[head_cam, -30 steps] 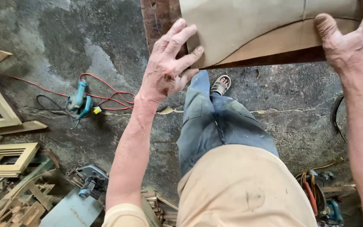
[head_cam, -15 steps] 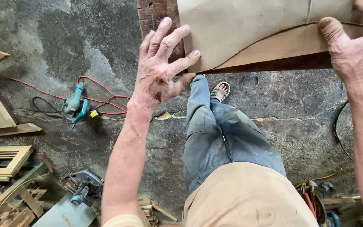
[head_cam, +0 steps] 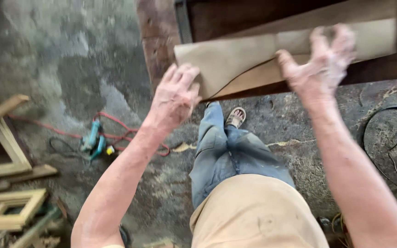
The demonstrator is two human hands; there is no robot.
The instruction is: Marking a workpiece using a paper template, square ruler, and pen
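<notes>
**Hands lifting away from the curved board**

Hands first: half a second ago both of yours lay flat on the pale tan, curve-edged thin wooden sheet (head_cam: 235,62); now both have come off it. Your left hand (head_cam: 176,95) hovers near the sheet's left corner, fingers loosely curled and spread, gripping nothing. Your right hand (head_cam: 323,60) is raised in front of the sheet's upper right part, fingers splayed and blurred with motion, also empty. The two hands are well apart from each other.

The sheet itself lies where it lay, on a dark brown wooden bench (head_cam: 263,18) at the top of the view, with a second, slightly darker brown layer (head_cam: 258,78) showing under its curved lower edge. From this, my reading is that you have released your press on the sheet, and it rests unheld.

Below the sheet are your blue jeans (head_cam: 228,156), your sandalled foot (head_cam: 236,116) and your beige shirt (head_cam: 253,216). To the sheet's lower left, on the grey concrete floor (head_cam: 65,59), sits a teal power tool (head_cam: 93,140) with a red cable (head_cam: 125,133). Farther left of the sheet lie pale wooden frames (head_cam: 5,209).

No packages, labels or signs are visible anywhere around the sheet.
</notes>
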